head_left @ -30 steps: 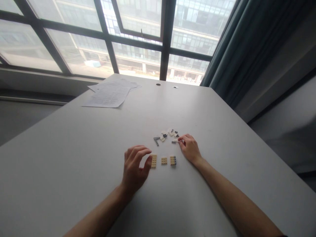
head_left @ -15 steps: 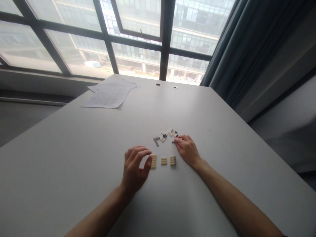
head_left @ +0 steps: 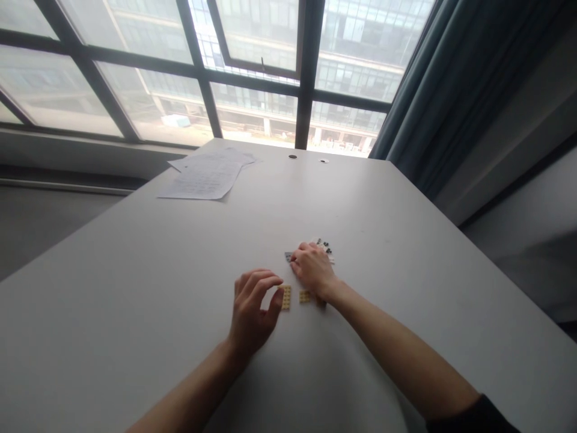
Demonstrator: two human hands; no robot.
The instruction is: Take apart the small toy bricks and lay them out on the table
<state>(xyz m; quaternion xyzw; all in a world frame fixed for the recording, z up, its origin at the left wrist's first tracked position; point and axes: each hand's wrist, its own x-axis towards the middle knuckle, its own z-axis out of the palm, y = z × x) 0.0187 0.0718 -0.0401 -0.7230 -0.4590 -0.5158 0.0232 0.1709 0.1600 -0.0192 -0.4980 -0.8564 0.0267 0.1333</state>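
My left hand [head_left: 255,310] rests on the table with fingers curved and a gap between thumb and forefinger. Its thumb tip is at the left edge of a tan building-brick plate [head_left: 287,297] lying flat. My right hand [head_left: 312,266] reaches over the small loose pieces, its fingers bent down and close together at a grey building-brick piece [head_left: 287,257]. Whatever lies under its fingertips is hidden. A smaller tan plate [head_left: 305,296] is just below the right hand. Another tan piece [head_left: 320,300] is mostly covered by the right wrist.
Several white and dark small bricks [head_left: 325,245] are scattered beyond the right hand. Printed papers [head_left: 202,177] lie at the far left of the white table [head_left: 180,270]. Two round holes are near its back edge, before the window. A dark curtain [head_left: 415,90] hangs on the right.
My right hand has moved left, from beside a small grey piece to the grey piece at the left of the pile. My left hand keeps its place by the tan plate. The view has shifted slightly.
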